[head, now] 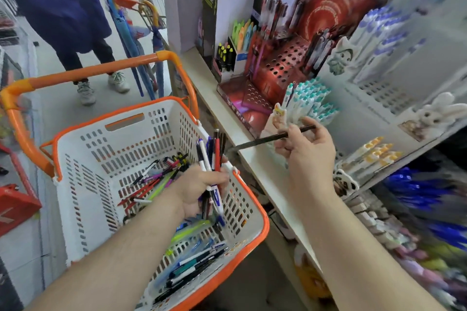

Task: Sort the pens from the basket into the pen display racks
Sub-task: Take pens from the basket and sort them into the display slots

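Head view: the left hand [202, 184] grips a bundle of pens [211, 156] over the basket [161, 184] at lower centre, apparently as stock. The right hand [307, 149] pinches one dark pen [267, 138] toward the racks [280, 57] upper right, presumably for slotting.

Bright, even indoor light fills the shop, with only soft, faint shadows and no harsh glare. The wide lens bends the shelf edge [255, 159] and basket [250, 199], while motion blur smears the right-hand racks [394, 40] and the lower-right pens [424, 199].
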A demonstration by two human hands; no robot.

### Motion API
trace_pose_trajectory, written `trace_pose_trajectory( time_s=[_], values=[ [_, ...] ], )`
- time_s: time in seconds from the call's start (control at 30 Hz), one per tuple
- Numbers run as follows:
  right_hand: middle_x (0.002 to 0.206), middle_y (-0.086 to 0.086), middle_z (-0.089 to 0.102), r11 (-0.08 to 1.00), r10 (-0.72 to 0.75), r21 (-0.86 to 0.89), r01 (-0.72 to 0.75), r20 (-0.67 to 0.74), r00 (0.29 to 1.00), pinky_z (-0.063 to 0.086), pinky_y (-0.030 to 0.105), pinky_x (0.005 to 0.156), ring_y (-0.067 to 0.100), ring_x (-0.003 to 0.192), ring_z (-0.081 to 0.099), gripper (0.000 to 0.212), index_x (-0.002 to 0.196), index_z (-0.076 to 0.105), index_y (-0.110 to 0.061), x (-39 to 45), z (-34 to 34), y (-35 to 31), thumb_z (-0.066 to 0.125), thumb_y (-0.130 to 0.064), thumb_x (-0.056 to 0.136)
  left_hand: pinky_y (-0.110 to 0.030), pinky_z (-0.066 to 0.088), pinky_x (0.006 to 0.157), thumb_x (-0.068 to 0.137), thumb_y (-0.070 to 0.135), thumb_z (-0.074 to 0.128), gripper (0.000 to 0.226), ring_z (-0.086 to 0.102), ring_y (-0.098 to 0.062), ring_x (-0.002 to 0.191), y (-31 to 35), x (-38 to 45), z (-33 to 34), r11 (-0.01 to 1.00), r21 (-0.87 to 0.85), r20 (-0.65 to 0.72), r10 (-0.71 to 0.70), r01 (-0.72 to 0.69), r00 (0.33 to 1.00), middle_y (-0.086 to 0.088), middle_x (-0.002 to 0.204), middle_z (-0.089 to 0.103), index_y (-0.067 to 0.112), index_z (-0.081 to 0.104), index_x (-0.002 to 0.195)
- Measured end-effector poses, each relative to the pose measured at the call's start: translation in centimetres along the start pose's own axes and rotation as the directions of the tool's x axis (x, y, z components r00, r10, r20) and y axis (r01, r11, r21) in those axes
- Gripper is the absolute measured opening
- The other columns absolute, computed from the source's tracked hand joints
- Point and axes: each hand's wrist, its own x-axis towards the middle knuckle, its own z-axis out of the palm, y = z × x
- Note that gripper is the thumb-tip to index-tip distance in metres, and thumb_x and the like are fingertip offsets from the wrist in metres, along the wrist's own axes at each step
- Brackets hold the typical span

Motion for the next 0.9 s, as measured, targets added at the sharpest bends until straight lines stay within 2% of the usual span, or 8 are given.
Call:
trace_pose_trajectory(
  time_s=[0.13,0.23,0.3,0.5,0.57,0.67,0.73,0.9],
  values=[
    [0.090,0.013,0.070,0.989,0.053,0.143,-0.040,-0.085,0.995,0.052,0.029,0.065,0.014,0.055,0.059,0.037,0.128,0.044,-0.014,-0.4,-3.7,-1.9,0.046,0.006,0.097,-0.018,0.041,0.046,0.072,0.004,0.069,0.028,0.045,-0.008,0.049,0.2,1.1,4.9,0.986,-0.159,0.185,-0.019,0.049,0.983,0.000,0.064,0.047,0.012,0.055,0.094],
    [0.088,0.014,0.066,0.977,0.045,0.214,-0.013,-0.143,0.989,0.050,0.023,0.057,0.011,0.048,0.055,0.034,0.125,0.041,-0.013,-0.9,-6.7,-3.4,0.041,0.009,0.099,-0.016,0.040,0.045,0.053,0.010,0.091,0.045,0.042,-0.007,0.049,-0.1,1.6,8.2,0.971,-0.223,0.305,-0.018,0.090,0.952,0.001,0.067,0.044,0.011,0.059,0.084],
    [0.088,0.015,0.065,0.970,0.038,0.241,0.006,-0.177,0.984,0.050,0.021,0.054,0.011,0.047,0.055,0.027,0.121,0.042,-0.011,-1.3,-8.8,-4.2,0.038,0.007,0.101,-0.017,0.042,0.045,0.048,0.015,0.097,0.049,0.045,-0.008,0.050,-0.5,1.6,10.6,0.951,-0.286,0.382,-0.004,0.122,0.924,0.000,0.071,0.051,0.009,0.065,0.085],
    [0.089,0.012,0.068,0.938,0.048,0.343,0.041,-0.246,0.968,0.053,0.027,0.061,0.013,0.052,0.057,0.021,0.105,0.049,-0.015,-2.9,-14.4,-6.0,0.037,0.003,0.104,-0.018,0.041,0.043,0.054,0.009,0.091,0.045,0.047,-0.009,0.049,-2.4,1.2,17.5,0.935,-0.299,0.467,-0.030,0.190,0.884,0.000,0.069,0.055,0.008,0.066,0.092],
    [0.089,0.012,0.068,0.913,0.081,0.407,0.029,-0.251,0.965,0.051,0.028,0.060,0.015,0.054,0.056,0.022,0.105,0.050,-0.015,-3.5,-16.1,-6.3,0.037,0.003,0.104,-0.017,0.040,0.044,0.058,0.007,0.090,0.036,0.048,-0.008,0.050,-3.4,1.4,19.1,0.901,-0.339,0.554,-0.042,0.272,0.831,0.001,0.069,0.056,0.007,0.069,0.088],
    [0.084,0.013,0.067,0.864,0.120,0.503,0.030,-0.264,0.957,0.050,0.031,0.061,0.018,0.055,0.055,0.019,0.104,0.051,-0.013,-4.0,-18.3,-6.7,0.039,0.001,0.103,-0.020,0.046,0.049,0.075,0.005,0.078,0.023,0.054,-0.011,0.055,-4.9,1.5,21.4,0.825,-0.372,0.700,-0.053,0.426,0.713,-0.001,0.072,0.060,0.004,0.067,0.095],
    [0.082,0.010,0.067,0.875,0.117,0.483,0.046,-0.302,0.946,0.050,0.032,0.062,0.018,0.056,0.056,0.012,0.102,0.053,-0.015,-4.2,-19.7,-7.0,0.042,-0.011,0.105,-0.022,0.047,0.051,0.080,0.005,0.074,0.021,0.055,-0.012,0.058,-5.6,1.5,22.8,0.812,-0.353,0.724,-0.078,0.465,0.686,-0.002,0.073,0.061,0.004,0.066,0.098],
    [0.079,0.000,0.067,0.983,0.039,0.174,0.055,-0.496,0.868,0.055,0.031,0.065,0.012,0.060,0.060,0.014,0.100,0.064,-0.020,-4.6,-23.5,-7.2,0.057,-0.031,0.101,-0.018,0.042,0.048,0.071,0.005,0.080,0.026,0.052,-0.010,0.054,-6.9,1.0,25.9,0.858,-0.276,0.708,-0.124,0.434,0.695,0.001,0.069,0.059,0.007,0.067,0.093]
  ],
)
